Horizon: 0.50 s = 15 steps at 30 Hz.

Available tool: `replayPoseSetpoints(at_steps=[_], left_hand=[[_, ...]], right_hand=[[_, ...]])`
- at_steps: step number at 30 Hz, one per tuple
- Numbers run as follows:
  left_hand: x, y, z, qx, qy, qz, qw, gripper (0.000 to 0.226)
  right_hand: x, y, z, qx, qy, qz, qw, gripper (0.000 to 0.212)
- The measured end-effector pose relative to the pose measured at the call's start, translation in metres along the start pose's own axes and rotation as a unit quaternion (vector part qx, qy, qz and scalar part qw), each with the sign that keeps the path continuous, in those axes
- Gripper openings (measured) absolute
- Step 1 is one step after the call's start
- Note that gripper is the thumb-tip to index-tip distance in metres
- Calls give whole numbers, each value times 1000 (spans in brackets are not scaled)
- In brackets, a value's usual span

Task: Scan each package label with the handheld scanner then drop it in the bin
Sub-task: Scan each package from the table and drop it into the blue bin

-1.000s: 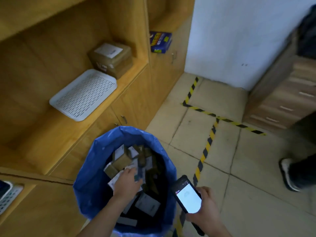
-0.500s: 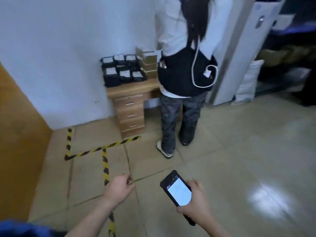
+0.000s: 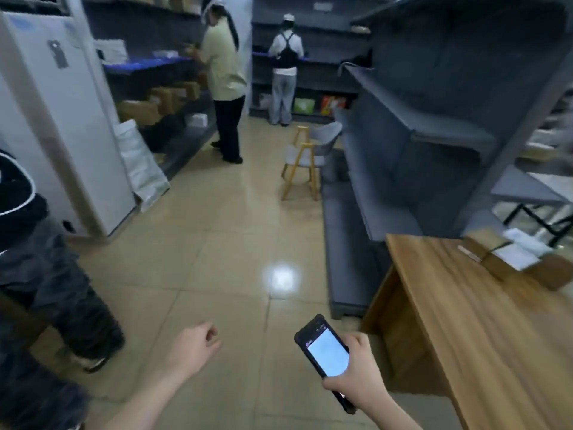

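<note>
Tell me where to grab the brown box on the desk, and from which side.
Take the box probably from above with the left hand, spanning its brown side faces: it lies flat, white label up, leaving it clear for the scanner.

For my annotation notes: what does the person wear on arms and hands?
Nothing worn shows. The left hand and the right hand have no gloves, no sleeves reach into view, and no ring, watch or band is visible, though blur could hide small ones.
</note>
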<state>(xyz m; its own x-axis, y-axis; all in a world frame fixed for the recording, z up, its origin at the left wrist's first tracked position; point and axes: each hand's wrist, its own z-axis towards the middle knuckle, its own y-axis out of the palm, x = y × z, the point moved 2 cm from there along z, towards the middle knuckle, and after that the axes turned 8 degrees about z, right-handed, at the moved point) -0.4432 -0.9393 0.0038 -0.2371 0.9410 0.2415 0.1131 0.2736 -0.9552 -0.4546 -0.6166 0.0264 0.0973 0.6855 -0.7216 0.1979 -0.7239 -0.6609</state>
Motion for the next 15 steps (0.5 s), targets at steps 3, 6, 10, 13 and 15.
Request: replayPoseSetpoints(at_steps=[3,6,10,13,15], left_hand=[[54,3,57,-31,93,-12,995,10],[110,8,97,-60,172,-32,983,11],[177,25,119,-94,258,-7,962,13],[231,33,133,-94,316,-6,944,13],[266,36,137,-94,349,4,933,11]], right_hand=[[22,-41,2,93,81,26,992,87],[46,-74,-7,166,129,27,977,86],[75,-99,-36,226,203,51,951,91],[96,-118,-50,265,235,66,933,93],[109,-132,-54,282,255,70,922,95]])
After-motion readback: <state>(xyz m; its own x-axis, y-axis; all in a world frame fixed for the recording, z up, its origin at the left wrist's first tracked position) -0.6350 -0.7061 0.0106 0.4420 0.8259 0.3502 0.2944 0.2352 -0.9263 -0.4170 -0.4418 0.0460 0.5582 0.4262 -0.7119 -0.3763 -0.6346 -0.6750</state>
